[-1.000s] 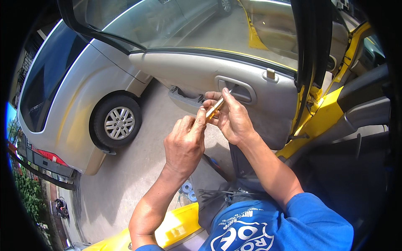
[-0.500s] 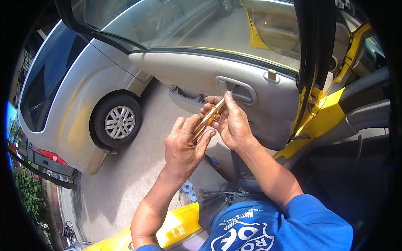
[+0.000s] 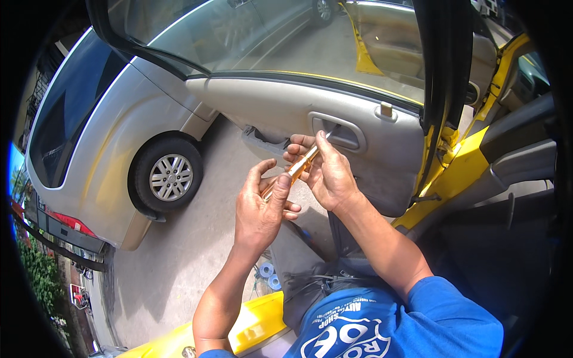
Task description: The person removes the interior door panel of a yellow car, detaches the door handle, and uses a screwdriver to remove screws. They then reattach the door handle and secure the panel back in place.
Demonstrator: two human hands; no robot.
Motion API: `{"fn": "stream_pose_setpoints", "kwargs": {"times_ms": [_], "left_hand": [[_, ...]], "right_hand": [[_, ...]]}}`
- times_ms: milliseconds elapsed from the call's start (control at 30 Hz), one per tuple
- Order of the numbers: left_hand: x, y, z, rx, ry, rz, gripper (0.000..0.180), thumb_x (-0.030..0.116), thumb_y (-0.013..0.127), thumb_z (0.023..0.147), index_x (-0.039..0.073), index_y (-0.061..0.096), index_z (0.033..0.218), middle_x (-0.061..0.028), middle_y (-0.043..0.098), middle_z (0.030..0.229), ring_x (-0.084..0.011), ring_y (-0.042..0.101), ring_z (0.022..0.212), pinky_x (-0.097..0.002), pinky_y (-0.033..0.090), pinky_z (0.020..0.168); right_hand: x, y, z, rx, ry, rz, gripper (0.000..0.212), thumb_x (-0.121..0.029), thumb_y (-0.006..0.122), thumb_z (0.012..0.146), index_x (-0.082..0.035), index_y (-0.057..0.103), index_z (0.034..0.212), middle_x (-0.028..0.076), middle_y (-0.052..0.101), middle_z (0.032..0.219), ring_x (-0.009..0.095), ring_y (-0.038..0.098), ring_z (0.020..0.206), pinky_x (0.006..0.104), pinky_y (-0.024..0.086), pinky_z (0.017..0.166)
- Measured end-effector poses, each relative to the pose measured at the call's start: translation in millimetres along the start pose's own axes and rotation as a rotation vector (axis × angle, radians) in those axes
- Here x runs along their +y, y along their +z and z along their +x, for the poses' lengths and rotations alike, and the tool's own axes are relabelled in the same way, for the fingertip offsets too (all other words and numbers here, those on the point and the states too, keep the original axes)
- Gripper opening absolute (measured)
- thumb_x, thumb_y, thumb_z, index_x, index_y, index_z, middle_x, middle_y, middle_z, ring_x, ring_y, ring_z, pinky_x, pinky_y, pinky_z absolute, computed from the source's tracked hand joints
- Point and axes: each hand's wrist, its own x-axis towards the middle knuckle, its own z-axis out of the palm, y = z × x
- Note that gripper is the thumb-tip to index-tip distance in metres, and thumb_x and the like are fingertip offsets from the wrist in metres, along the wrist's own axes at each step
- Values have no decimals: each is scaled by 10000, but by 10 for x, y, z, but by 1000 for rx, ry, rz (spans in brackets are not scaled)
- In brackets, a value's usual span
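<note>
Slim tool: I have one in view (image 3: 296,171), amber at its lower part with a paler metal shaft, held tilted between the two hands near the centre, its ends pointing toward 7–8 and 1–2 o'clock.
Left hand: one (image 3: 258,206), at the tool's lower end, its thumb pressed along the amber part and its fingers loosely curled about it.
Right hand: one (image 3: 334,177), at the upper end, pinching the shaft between thumb and fingers.
Door panel: one grey panel (image 3: 382,170), 12 to 3 o'clock of the hands, carrying one rounded handle surround (image 3: 353,127); from my remote view I cannot tell if the tool touches it.
Silver vehicle: one close by (image 3: 134,98), toward 10 o'clock, with one wheel (image 3: 171,177) plain to me at 9 o'clock.
Blue rings: I count two (image 3: 266,270), between 6 and 7 o'clock, close together.
Yellow bodywork: one piece at 6–7 o'clock (image 3: 258,316), another at 3 o'clock (image 3: 456,171).
Blue shirt: one (image 3: 412,316), toward 5 o'clock.
</note>
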Motion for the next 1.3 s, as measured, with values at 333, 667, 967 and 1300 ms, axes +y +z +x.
{"fn": "stream_pose_setpoints", "kwargs": {"times_ms": [333, 667, 967, 1300], "left_hand": [[-42, -53, 64, 27, 355, 593, 460, 232, 785, 977, -4, 621, 1336, -132, 719, 951, -164, 690, 625, -319, 573, 574], [-20, -19, 68, 136, 700, 878, 370, 219, 826, 944, 15, 683, 1218, -67, 692, 819, -188, 685, 680, -357, 547, 616], [-80, -36, 16, 69, 641, 942, 390, 206, 831, 936, 2, 673, 1229, -72, 702, 878, -186, 685, 717, -369, 576, 650], [-80, 4, -23, -190, -157, 171, 459, 278, 793, 964, -9, 647, 1291, -60, 628, 788, -181, 645, 618, -334, 537, 574]], "right_hand": [[-1, -22, 54, -14, -36, 35, 524, -435, 370, 1158, 1, 649, 1244, 117, 706, 1073, 261, 694, 1082, 430, 597, 972], [-4, -28, 79, 24, -29, 61, 517, -433, 390, 1153, 7, 647, 1239, 128, 713, 1052, 272, 704, 1040, 437, 593, 926], [9, -1, 92, 29, -65, 43, 543, -435, 323, 1164, -4, 645, 1239, 121, 715, 1045, 272, 701, 1018, 445, 580, 930], [5, -8, 88, 73, -65, 53, 564, -447, 269, 1167, -28, 640, 1244, 99, 716, 993, 249, 701, 995, 432, 583, 936]]}}
